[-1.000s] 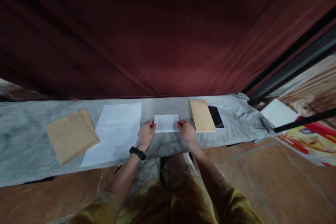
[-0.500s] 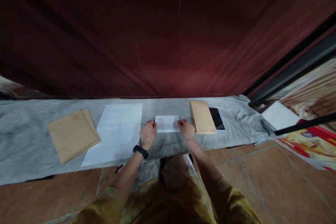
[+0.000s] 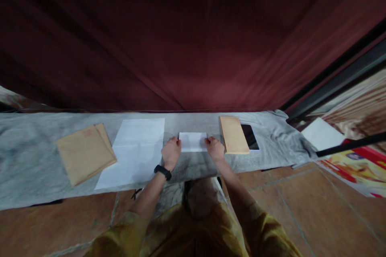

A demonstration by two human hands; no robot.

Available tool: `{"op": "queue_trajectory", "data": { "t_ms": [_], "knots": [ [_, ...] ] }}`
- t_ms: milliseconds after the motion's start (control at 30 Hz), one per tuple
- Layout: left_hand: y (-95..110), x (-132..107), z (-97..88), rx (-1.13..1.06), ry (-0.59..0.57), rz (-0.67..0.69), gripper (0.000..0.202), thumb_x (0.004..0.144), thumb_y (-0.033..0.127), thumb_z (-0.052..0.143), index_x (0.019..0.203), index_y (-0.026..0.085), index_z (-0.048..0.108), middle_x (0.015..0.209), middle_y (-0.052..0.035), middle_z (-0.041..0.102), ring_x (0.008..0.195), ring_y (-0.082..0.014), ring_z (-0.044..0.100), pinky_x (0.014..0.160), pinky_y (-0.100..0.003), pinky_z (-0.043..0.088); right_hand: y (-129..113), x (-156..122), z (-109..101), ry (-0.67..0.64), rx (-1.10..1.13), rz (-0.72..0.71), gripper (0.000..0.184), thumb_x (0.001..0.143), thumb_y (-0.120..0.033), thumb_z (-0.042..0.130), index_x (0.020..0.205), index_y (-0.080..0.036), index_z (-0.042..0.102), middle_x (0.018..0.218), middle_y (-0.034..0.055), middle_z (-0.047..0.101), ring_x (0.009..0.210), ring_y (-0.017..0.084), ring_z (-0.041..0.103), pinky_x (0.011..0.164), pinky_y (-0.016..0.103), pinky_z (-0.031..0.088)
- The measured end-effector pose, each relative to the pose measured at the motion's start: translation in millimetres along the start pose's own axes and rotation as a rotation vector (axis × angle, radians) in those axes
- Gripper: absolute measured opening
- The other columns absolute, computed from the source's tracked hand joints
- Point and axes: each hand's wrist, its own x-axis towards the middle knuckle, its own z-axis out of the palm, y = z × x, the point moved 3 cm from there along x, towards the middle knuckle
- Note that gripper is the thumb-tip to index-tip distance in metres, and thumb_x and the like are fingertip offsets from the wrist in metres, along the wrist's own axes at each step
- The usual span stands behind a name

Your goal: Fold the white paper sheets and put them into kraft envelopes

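Between my two hands lies a small folded sheet of white paper (image 3: 193, 142), its long side running left to right. My left hand (image 3: 171, 154), with a dark watch on the wrist, pinches its left end. At the right end my right hand (image 3: 215, 149) grips it the same way, fingers curled in. Large white sheets of paper (image 3: 135, 156) with a crease across them lie left of my left hand. Just beyond my right hand is a stack of brown envelopes (image 3: 234, 134), partly covering a dark-screened phone (image 3: 250, 136).
More brown envelopes (image 3: 86, 152) overlap the white sheets at the far left. A grey cloth (image 3: 273, 140) covers the narrow bench. Behind it hangs a dark red curtain (image 3: 187, 48). At the right are a black metal bar (image 3: 340, 74) and a red-yellow box (image 3: 362, 164) near the tiled floor.
Almost nothing differs. Both hands keep hold of the folded paper, and the whole view has shifted very slightly.
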Motion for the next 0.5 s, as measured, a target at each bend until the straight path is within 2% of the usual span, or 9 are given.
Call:
{"op": "queue_trajectory", "data": {
  "t_ms": [500],
  "knots": [
    [1.9,1.8,2.1,0.061,0.016,0.032,0.038,0.103,0.035,0.037,0.115,0.017,0.068,0.103,-0.0146,0.076,0.101,-0.0266,0.071,0.081,-0.032,0.052,-1.6,0.5,0.2,0.026,-0.005,-0.010,0.039,0.105,-0.047,0.043,0.110,-0.021,0.072,0.097,0.0115,0.078,0.095,0.023,0.075,0.079,0.028,0.053]
  ]
}}
